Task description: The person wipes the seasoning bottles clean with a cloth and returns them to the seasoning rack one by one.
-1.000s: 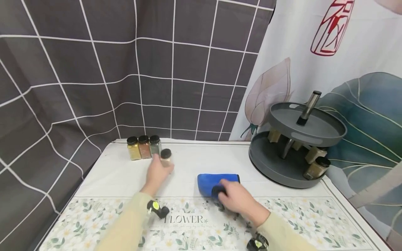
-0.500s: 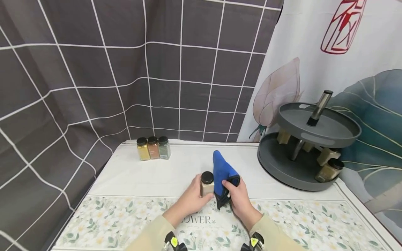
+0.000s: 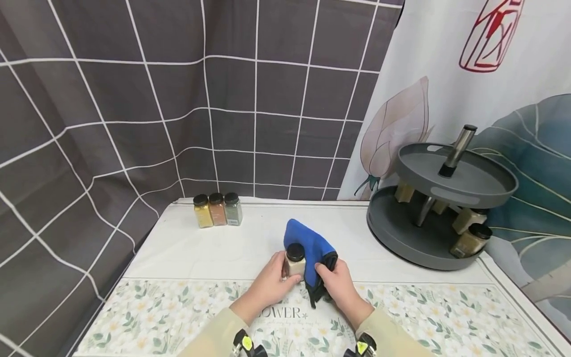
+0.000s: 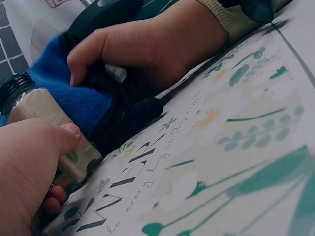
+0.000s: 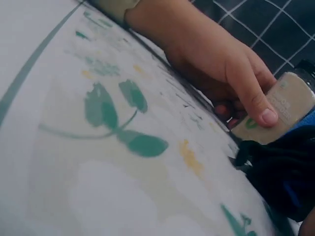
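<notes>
The black-capped jar [image 3: 296, 267] of beige powder, long axis near upright, is at the lower centre of the head view, gripped by the nearer left hand [image 3: 267, 281]; the right hand [image 3: 341, 285] grasps the blue cloth [image 3: 310, 243] just beside and behind it. Left of centre, three jars [image 3: 217, 212], yellow, reddish and green, line the bench [image 3: 267, 233]; at right, a two-tier rack [image 3: 417, 168] carries more jars [image 3: 469, 244] below.

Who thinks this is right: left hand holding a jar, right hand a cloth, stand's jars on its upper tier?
Wrong tier: the head view shows the stand with its jars on the lower tier. The left hand does hold a jar, the right hand a cloth.
</notes>
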A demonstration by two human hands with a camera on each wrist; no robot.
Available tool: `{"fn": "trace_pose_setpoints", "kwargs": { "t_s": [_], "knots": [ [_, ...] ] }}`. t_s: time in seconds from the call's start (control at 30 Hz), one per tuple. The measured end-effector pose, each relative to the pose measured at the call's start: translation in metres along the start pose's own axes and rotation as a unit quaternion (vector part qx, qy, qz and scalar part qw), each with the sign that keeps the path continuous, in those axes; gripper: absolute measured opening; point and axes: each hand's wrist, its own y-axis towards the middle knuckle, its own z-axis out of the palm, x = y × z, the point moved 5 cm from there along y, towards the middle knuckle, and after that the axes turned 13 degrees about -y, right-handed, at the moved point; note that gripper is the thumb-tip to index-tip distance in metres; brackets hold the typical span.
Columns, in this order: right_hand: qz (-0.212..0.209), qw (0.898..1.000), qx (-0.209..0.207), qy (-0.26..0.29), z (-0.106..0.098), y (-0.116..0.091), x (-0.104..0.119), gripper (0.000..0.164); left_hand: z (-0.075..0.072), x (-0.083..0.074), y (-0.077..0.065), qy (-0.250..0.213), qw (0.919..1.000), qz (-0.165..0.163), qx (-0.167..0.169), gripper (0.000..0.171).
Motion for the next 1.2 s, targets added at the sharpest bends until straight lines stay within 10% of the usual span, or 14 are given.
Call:
{"fn": "trace_pose_setpoints", "kwargs": {
  "t_s": [0.43,1.0,1.2],
  "knots": [
    [-0.107,0.990,-0.046,-0.073,-0.0045,-0.0035,0.0087,0.009,0.0007,-0.0031,0.0017,0.012,0.9999,0.006,0.002,0.050],
    [-0.109,0.990,-0.045,-0.079,-0.0021,-0.0028,0.0067,0.008,-0.0049,0.0004,0.0012,0.005,0.9993,0.008,-0.035,0.054],
    [-0.097,0.991,-0.027,-0.085,0.0001,-0.0017,0.0052,0.006,-0.0048,-0.0011,-0.0018,-0.077,0.9963,0.034,-0.019,0.068]
  ]
}}
